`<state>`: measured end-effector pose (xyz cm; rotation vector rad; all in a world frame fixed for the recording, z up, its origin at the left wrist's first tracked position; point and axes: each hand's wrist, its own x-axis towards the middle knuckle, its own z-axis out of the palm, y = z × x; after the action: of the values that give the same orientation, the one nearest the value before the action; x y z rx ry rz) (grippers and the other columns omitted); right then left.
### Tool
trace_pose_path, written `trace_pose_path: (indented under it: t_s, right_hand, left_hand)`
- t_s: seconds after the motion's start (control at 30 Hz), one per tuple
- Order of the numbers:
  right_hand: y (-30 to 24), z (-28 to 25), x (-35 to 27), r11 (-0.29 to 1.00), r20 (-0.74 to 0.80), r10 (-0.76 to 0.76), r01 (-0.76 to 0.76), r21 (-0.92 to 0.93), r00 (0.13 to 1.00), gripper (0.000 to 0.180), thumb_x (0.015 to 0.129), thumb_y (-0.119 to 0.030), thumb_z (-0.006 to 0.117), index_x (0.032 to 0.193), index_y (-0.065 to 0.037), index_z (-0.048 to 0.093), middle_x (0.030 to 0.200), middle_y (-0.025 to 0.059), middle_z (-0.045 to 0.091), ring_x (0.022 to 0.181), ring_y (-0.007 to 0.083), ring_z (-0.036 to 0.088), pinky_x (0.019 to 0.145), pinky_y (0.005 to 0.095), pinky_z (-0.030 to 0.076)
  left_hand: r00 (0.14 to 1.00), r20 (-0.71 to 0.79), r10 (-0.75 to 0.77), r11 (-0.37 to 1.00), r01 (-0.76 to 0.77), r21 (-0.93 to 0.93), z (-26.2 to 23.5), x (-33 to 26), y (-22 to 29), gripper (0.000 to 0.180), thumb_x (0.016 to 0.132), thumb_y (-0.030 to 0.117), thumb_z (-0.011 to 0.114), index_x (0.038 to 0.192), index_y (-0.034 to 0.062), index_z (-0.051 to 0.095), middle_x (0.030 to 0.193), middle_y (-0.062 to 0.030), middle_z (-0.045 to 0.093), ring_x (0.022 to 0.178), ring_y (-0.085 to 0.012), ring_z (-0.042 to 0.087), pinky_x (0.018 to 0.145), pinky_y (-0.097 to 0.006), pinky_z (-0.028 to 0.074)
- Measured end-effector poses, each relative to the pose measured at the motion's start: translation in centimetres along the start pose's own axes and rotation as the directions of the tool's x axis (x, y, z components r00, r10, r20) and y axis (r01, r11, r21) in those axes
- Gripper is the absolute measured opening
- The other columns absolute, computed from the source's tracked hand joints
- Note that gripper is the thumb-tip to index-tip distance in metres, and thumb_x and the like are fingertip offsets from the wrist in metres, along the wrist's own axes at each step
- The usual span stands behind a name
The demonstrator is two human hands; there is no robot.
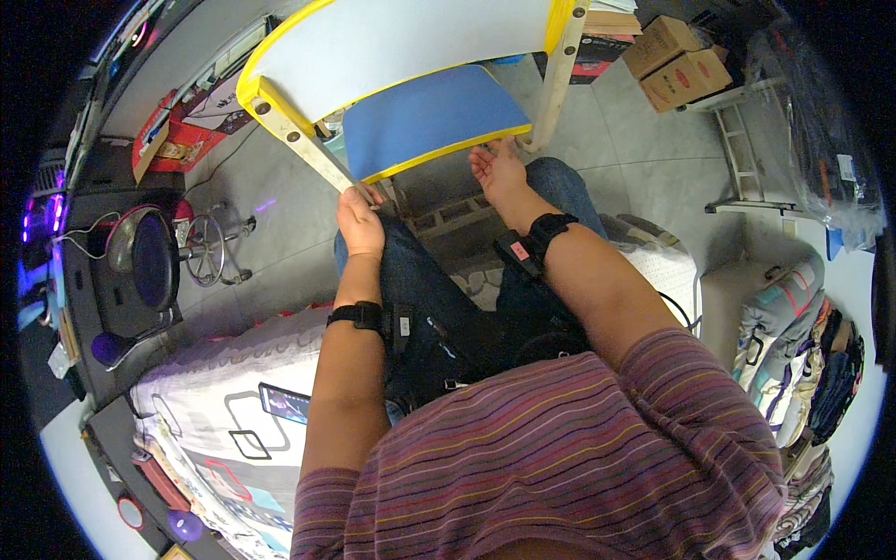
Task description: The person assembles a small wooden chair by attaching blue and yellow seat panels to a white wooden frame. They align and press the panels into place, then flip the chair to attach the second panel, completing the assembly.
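A chair-like or desk-like piece of furniture stands before my knees. It has a pale panel (401,56) edged in yellow, a blue board (434,117) with a yellow rim, and off-white side bars with bolts. My left hand (360,222) is closed round the lower end of the left bar (313,159). By the front rim of the blue board, near its right corner, is my right hand (501,173), palm up, its fingers loosely curled and apart. Those fingertips are at or just under the rim; contact is hard to tell. Nothing shows in that hand.
I sit on a bed with a patterned sheet (271,364); a phone (283,403) lies left of me. A wheeled metal base (207,250) and a red box (173,140) are at left. Cardboard boxes (686,79) and a small ladder (737,140) stand at far right.
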<state>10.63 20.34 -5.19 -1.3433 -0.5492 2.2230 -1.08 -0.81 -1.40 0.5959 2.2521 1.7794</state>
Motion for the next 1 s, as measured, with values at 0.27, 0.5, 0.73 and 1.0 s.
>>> trace_pose_path:
  t_s: [0.27,0.5,0.73,1.0]
  right_hand:
    - [1.0,-1.2,2.1,1.0,0.062,0.012,-0.014,0.024,0.998,0.057,0.1,-0.057,0.039,0.124,-0.007,0.052,0.085,0.0056,0.064,0.072,0.0176,0.059,0.067,0.0312,0.05]
    - [0.7,-0.5,1.4,0.997,0.093,0.0,-0.006,0.072,0.996,0.06,0.1,-0.059,0.034,0.13,-0.008,0.049,0.097,0.0103,0.063,0.084,0.0214,0.061,0.072,0.0348,0.049]
    - [0.3,0.1,1.1,1.0,0.008,0.018,-0.018,-0.017,1.0,0.07,0.098,-0.064,0.027,0.132,-0.006,0.047,0.105,0.0128,0.061,0.09,0.0227,0.06,0.074,0.0363,0.048]
    - [0.5,-0.8,2.0,0.994,0.086,-0.019,0.028,-0.102,0.996,0.065,0.1,-0.061,0.029,0.127,-0.005,0.047,0.103,0.0148,0.066,0.079,0.023,0.064,0.066,0.035,0.05]
  left_hand:
    - [1.0,-0.014,0.012,0.999,-0.013,-0.043,0.1,-0.1,-0.8,0.05,0.106,0.041,0.029,0.086,0.0027,0.053,0.073,-0.0068,0.058,0.069,-0.0178,0.056,0.067,-0.03,0.045]
    - [0.999,-0.012,-0.033,0.988,0.031,-0.151,0.4,0.0,-0.6,0.048,0.107,0.039,0.028,0.089,0.0019,0.052,0.075,-0.0071,0.056,0.071,-0.0183,0.055,0.069,-0.031,0.045]
    - [1.0,-0.005,-0.003,0.999,0.002,-0.048,0.1,-0.3,-0.6,0.049,0.107,0.041,0.027,0.088,0.0024,0.051,0.074,-0.0073,0.056,0.072,-0.0189,0.056,0.07,-0.032,0.046]
    - [1.0,0.005,-0.005,0.996,0.005,-0.09,0.2,0.0,-0.7,0.056,0.106,0.046,0.024,0.085,0.0028,0.051,0.074,-0.0085,0.056,0.072,-0.0206,0.057,0.072,-0.033,0.047]
